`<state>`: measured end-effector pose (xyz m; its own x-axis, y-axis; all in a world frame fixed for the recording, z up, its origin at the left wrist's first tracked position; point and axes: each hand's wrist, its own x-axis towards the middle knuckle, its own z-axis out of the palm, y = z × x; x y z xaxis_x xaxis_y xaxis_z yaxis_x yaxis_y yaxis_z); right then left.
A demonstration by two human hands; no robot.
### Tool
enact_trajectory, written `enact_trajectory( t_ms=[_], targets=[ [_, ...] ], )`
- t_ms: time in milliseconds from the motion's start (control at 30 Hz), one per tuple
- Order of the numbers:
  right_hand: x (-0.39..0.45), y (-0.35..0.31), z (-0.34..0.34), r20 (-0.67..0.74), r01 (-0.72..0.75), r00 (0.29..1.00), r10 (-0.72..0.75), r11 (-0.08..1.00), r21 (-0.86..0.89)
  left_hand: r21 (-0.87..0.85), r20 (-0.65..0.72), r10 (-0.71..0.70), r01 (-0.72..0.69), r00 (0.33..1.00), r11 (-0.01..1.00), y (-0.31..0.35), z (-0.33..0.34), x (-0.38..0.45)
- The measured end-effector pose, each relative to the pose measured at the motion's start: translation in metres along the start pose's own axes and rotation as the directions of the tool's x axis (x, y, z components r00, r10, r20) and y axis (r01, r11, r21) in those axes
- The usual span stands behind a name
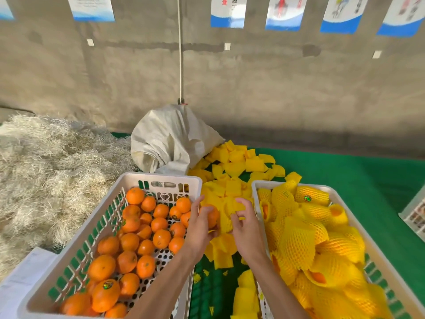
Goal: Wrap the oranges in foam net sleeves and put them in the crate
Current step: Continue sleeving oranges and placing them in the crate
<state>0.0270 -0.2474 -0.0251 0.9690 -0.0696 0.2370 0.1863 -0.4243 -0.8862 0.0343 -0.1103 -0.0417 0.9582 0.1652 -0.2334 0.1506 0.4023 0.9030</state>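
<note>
The left hand [199,223] grips a bare orange [210,215], fingers curled round it; just beside it on the right, the right hand [245,226] pinches a foam sleeve [226,221], its mouth apparently facing the fruit. Wrapped oranges fill the right crate [257,187] beyond; the right hand is nearer it

Crate of bare oranges [108,229] at left, crate of wrapped oranges [377,256] at right, loose sleeves [232,171] between, sack [170,139] behind
</note>
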Motion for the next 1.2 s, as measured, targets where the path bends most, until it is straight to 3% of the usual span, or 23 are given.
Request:
enact_trajectory(
  t_ms=[100,200,333,500,567,667,767,833,867,900,967,1000,1100,1200],
  targets=[
    [0.005,0.001,0.002,-0.019,0.036,0.999,-0.037,0.999,-0.037,0.237,0.054,0.082,-0.092,0.995,0.967,-0.004,-0.001,0.004],
    [0.011,0.012,0.003,0.017,0.035,0.999,-0.034,0.994,-0.106,0.325,0.103,0.148,-0.174,0.984,0.929,-0.011,0.003,0.006],
    [0.010,0.019,0.004,0.144,0.018,0.990,0.006,0.987,-0.162,0.335,0.110,0.201,-0.227,0.973,0.914,-0.018,0.002,0.008],
    [0.015,0.031,-0.009,0.139,0.027,0.990,0.022,0.941,-0.337,0.331,0.071,0.239,-0.249,0.968,0.910,-0.019,-0.002,0.015],
    [0.015,0.034,-0.011,0.180,0.074,0.984,-0.002,0.914,-0.398,0.367,0.093,0.283,-0.297,0.955,0.881,-0.024,-0.002,0.013],
    [0.016,0.034,-0.009,0.271,0.223,0.960,-0.066,0.766,-0.603,0.434,0.132,0.335,-0.358,0.933,0.827,-0.031,-0.002,0.010],
    [0.016,0.037,-0.007,0.321,0.308,0.938,-0.134,0.750,-0.586,0.485,0.135,0.342,-0.363,0.930,0.795,-0.033,-0.003,0.012],
    [0.012,0.041,-0.004,0.271,0.142,0.962,-0.025,0.895,-0.423,0.511,0.134,0.327,-0.348,0.935,0.786,-0.034,-0.002,0.013],
    [0.012,0.041,-0.002,0.263,-0.054,0.956,0.129,0.960,-0.275,0.524,0.136,0.327,-0.348,0.935,0.778,-0.034,-0.002,0.013],
    [0.012,0.040,0.000,0.299,-0.280,0.907,0.297,0.955,-0.098,0.532,0.140,0.331,-0.353,0.933,0.770,-0.035,-0.002,0.012],
    [0.011,0.035,0.001,0.464,-0.639,0.724,0.511,0.749,0.174,0.532,0.169,0.320,-0.359,0.932,0.767,-0.036,-0.001,0.011],
    [0.012,0.033,0.001,0.540,-0.715,0.655,0.529,0.664,0.217,0.526,0.192,0.307,-0.362,0.932,0.769,-0.037,-0.001,0.010],
    [0.007,0.036,0.004,0.642,-0.739,0.578,0.504,0.658,0.148,0.511,0.267,0.287,-0.387,0.920,0.767,-0.036,-0.001,0.006],
    [0.008,0.044,0.013,0.511,-0.669,0.676,0.530,0.732,0.126,0.490,0.286,0.280,-0.391,0.916,0.779,-0.034,-0.001,0.004]
  ],
)
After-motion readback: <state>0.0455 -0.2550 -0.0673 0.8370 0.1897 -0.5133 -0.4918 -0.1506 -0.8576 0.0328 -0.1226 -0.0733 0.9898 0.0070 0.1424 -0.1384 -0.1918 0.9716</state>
